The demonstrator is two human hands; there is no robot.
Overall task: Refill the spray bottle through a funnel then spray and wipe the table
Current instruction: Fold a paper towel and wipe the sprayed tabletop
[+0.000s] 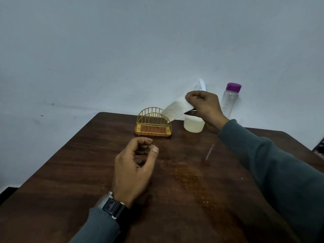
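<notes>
Pinching tissue [177, 109], right hand [204, 106] half-hiding bottle [193, 126]

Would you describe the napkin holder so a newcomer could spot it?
Go to the far edge of the dark table, by the wall. Left of the whitish spray bottle stands the napkin holder: the only gold wire arch, on a reddish base.

Hidden by the right hand [203, 106]
It hides the tissue [175, 109] at its pinched end, the white container [193, 125] at its top and the foot of a white curved piece [202, 85] beyond; a dark object [320, 144] right of the arm is cropped
</notes>
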